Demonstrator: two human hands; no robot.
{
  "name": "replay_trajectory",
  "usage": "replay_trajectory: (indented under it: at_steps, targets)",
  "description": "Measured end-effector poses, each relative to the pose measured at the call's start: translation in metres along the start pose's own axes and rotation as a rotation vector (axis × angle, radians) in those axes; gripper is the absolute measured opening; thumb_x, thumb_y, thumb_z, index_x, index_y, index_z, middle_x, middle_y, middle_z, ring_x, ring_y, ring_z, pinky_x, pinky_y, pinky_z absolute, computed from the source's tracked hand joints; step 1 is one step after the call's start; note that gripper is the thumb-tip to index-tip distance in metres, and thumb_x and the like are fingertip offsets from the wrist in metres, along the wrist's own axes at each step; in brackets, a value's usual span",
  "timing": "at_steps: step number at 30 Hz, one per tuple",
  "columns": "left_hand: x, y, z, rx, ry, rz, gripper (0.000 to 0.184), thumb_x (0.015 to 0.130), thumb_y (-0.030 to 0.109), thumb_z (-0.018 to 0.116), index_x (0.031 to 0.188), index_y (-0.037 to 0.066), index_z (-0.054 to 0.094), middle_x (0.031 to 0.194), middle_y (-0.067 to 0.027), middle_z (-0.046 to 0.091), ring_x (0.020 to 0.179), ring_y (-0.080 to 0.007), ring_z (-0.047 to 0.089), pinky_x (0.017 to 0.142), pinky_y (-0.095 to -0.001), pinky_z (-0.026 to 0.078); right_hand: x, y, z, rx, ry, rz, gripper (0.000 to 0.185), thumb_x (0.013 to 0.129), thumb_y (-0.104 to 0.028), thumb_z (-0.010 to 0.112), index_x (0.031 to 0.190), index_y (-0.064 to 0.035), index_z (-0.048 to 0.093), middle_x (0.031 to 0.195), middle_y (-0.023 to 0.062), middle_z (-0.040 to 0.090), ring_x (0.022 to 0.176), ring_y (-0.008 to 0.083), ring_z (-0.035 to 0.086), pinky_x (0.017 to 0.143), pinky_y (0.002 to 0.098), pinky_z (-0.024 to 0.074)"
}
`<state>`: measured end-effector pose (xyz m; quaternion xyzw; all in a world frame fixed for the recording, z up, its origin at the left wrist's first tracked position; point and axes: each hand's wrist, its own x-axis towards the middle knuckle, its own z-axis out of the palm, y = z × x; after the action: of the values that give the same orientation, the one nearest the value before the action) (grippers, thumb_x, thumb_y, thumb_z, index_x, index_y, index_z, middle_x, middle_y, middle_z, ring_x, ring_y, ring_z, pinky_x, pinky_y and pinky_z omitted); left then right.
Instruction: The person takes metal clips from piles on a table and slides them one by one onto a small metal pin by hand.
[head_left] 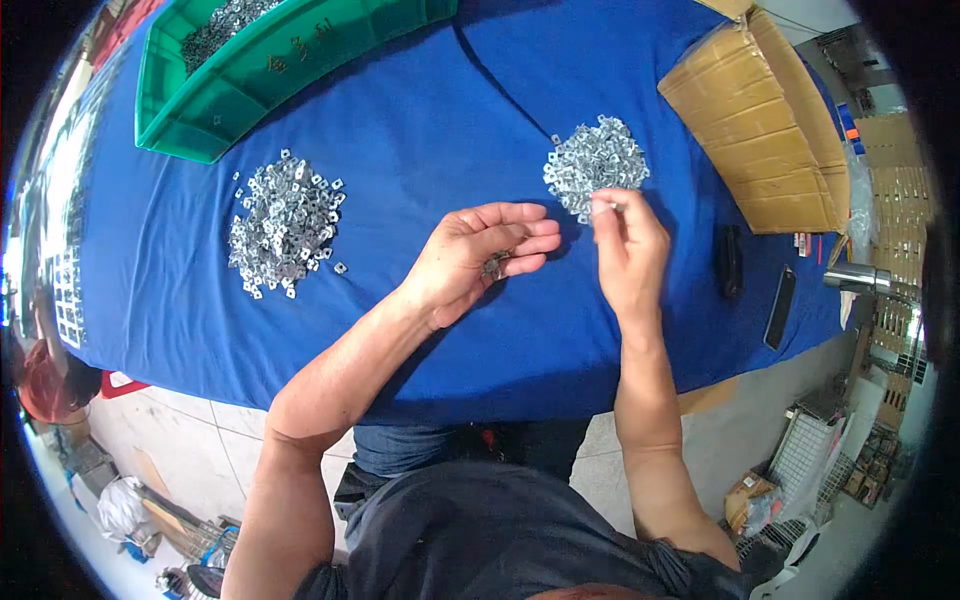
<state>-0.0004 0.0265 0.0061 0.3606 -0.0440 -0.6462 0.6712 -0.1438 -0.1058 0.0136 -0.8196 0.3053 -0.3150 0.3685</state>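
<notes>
My left hand point(490, 250) is cupped over the middle of the blue cloth, its fingers curled around several small metal clips point(495, 264). At the near edge of the right-hand pile of small metal clips point(598, 160), my right hand point(630, 240) has thumb and forefinger pinched together. A small metal piece seems to show at those fingertips, too small to make out fully. Another pile of the same kind of metal clips point(284, 225) lies to the left, apart from both hands, with a few loose pieces around it.
A green plastic bin point(300, 60) holding more small metal parts stands at the upper left. To the right are an open cardboard box point(760, 130), a black object point(730, 262) and a dark phone-like slab point(779, 308). The blue cloth point(440, 120) covers the table.
</notes>
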Motion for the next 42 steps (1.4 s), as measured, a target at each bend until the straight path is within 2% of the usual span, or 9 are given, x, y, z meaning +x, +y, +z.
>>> replay_trajectory:
  at_steps: [3, 5, 7, 12, 15, 20, 30, 40, 42]
  targets:
    - [0.0, 0.001, 0.002, 0.029, 0.045, -0.003, 0.028, 0.096, 0.002, 0.047, 0.122, -0.007, 0.052, 0.118, -0.0215, 0.062, 0.106, -0.0266, 0.064, 0.086, -0.0312, 0.056, 0.002, 0.0, -0.003, -0.074, 0.066, -0.071, 0.008, 0.09, -0.006, 0.06, 0.093, 0.0009, 0.062, 0.081, 0.0089, 0.064, 0.063, 0.0131, 0.058, 0.057, 0.0273, 0.0461]
    - [-0.002, 0.003, 0.003, 0.049, 0.048, -0.01, 0.027, 0.097, 0.004, 0.047, 0.121, -0.007, 0.053, 0.117, -0.0205, 0.062, 0.106, -0.026, 0.064, 0.085, -0.0304, 0.056, -0.003, -0.005, -0.004, 0.054, 0.024, 0.005, 0.007, 0.09, -0.005, 0.06, 0.093, 0.0011, 0.062, 0.082, 0.0091, 0.064, 0.063, 0.0141, 0.058, 0.056, 0.0269, 0.0459]
    - [-0.001, 0.001, 0.001, 0.033, 0.042, 0.0, 0.027, 0.097, 0.005, 0.048, 0.121, -0.007, 0.053, 0.115, -0.0196, 0.063, 0.104, -0.0253, 0.065, 0.085, -0.0301, 0.056, -0.009, -0.013, -0.002, 0.14, -0.054, -0.105, 0.008, 0.092, -0.004, 0.056, 0.096, 0.0009, 0.062, 0.078, 0.0041, 0.061, 0.063, 0.0061, 0.053, 0.054, 0.0207, 0.042]
    - [0.0, -0.003, -0.004, 0.012, -0.002, 0.014, 0.024, 0.097, 0.007, 0.05, 0.118, -0.005, 0.054, 0.11, -0.0162, 0.065, 0.099, -0.0214, 0.066, 0.083, -0.0284, 0.055, -0.014, -0.025, 0.004, 0.194, -0.209, -0.188, 0.006, 0.089, 0.001, 0.059, 0.094, 0.0017, 0.061, 0.084, 0.009, 0.064, 0.065, 0.011, 0.057, 0.057, 0.0242, 0.0457]
    - [0.0, -0.003, -0.003, 0.029, 0.003, 0.01, 0.024, 0.098, 0.008, 0.05, 0.118, -0.004, 0.055, 0.109, -0.0155, 0.065, 0.098, -0.021, 0.066, 0.082, -0.0286, 0.056, -0.014, -0.021, 0.009, 0.138, -0.192, -0.282, 0.007, 0.088, 0.0, 0.061, 0.095, 0.0, 0.062, 0.078, 0.0093, 0.061, 0.062, 0.0153, 0.06, 0.05, 0.0267, 0.0443]
    - [0.001, -0.003, -0.006, -0.02, -0.013, 0.023, 0.027, 0.097, 0.005, 0.045, 0.12, -0.009, 0.053, 0.11, -0.0195, 0.063, 0.099, -0.0257, 0.066, 0.084, -0.0322, 0.056, -0.013, -0.021, 0.012, 0.13, -0.19, -0.294, 0.007, 0.087, 0.001, 0.061, 0.094, 0.0007, 0.061, 0.078, 0.0111, 0.061, 0.062, 0.0203, 0.061, 0.052, 0.0305, 0.0468]
    - [0.001, -0.001, -0.005, -0.018, -0.034, 0.006, 0.029, 0.095, 0.002, 0.047, 0.121, -0.009, 0.051, 0.111, -0.0201, 0.063, 0.101, -0.0258, 0.066, 0.086, -0.0329, 0.056, -0.013, -0.017, 0.015, 0.079, -0.171, -0.382, 0.01, 0.087, 0.001, 0.06, 0.097, 0.0, 0.06, 0.08, 0.0121, 0.061, 0.066, 0.0267, 0.063, 0.057, 0.035, 0.0491]
    - [-0.001, -0.002, -0.002, 0.079, -0.067, 0.012, 0.034, 0.096, 0.002, 0.047, 0.128, -0.007, 0.049, 0.117, -0.0196, 0.062, 0.105, -0.0254, 0.065, 0.088, -0.0321, 0.055, -0.009, -0.014, 0.013, 0.063, -0.135, -0.318, 0.007, 0.089, -0.001, 0.059, 0.096, 0.0004, 0.06, 0.082, 0.0127, 0.062, 0.067, 0.0256, 0.063, 0.059, 0.0344, 0.0494]
    - [0.0, -0.003, -0.003, 0.109, -0.08, 0.019, 0.035, 0.095, 0.002, 0.047, 0.129, -0.007, 0.048, 0.119, -0.02, 0.062, 0.105, -0.0258, 0.065, 0.088, -0.032, 0.055, -0.01, -0.014, 0.01, 0.059, -0.18, -0.269, 0.008, 0.091, -0.004, 0.059, 0.097, 0.001, 0.063, 0.084, 0.0107, 0.063, 0.072, 0.0165, 0.061, 0.062, 0.0276, 0.0474]
